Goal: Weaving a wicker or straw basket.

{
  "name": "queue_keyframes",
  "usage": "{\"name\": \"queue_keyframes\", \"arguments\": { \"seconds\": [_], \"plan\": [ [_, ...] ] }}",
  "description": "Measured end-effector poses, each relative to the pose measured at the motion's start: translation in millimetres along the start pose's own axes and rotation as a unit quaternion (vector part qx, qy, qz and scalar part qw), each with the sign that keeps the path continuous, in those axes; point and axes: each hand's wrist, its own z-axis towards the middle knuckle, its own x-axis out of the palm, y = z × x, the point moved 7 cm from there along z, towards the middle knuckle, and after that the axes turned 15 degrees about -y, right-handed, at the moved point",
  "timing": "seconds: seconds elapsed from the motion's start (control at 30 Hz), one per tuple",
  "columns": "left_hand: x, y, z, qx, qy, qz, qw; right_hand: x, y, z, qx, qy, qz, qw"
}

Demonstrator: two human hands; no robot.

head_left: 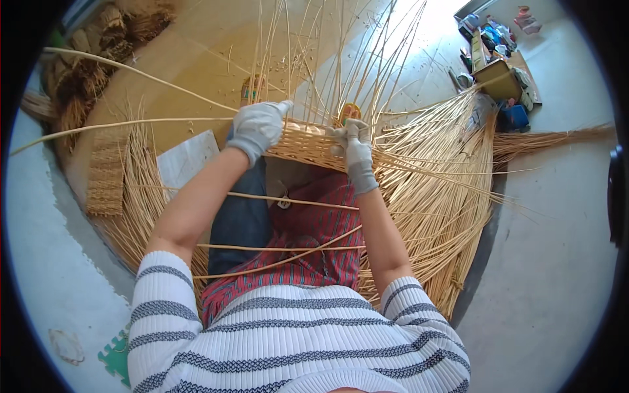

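Note:
A partly woven wicker basket piece (306, 147) spans my lap between both hands, with long pale canes (337, 59) fanning out from its far edge. My left hand (257, 128), in a whitish glove with a grey cuff, is closed round its left end. Two long canes (131, 122) run out leftward from that hand. Also gloved, my right hand (357, 147) pinches the right end of the weave among the stakes. More loose canes (288, 200) lie across under my forearms, over a red striped cloth (318, 213) and my blue trouser leg (242, 219).
A large spread of canes (439, 196) fills the floor at my right. On the left are a finished woven panel (106, 171), more canes (144, 170) and a pale board (187, 160). Dark bundles (108, 39) stand far left; a cluttered low table (501, 78) stands far right.

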Motion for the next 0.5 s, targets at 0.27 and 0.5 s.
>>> {"name": "queue_keyframes", "arguments": {
  "seconds": [0.27,0.5],
  "plan": [
    [66,-43,-14,-0.315,0.193,-0.415,0.831,53,23,33,-0.296,0.053,-0.331,0.894],
    [78,-31,-17,-0.374,0.193,-0.455,0.784,33,73,40,-0.563,-0.068,-0.264,0.780]
  ]
}}
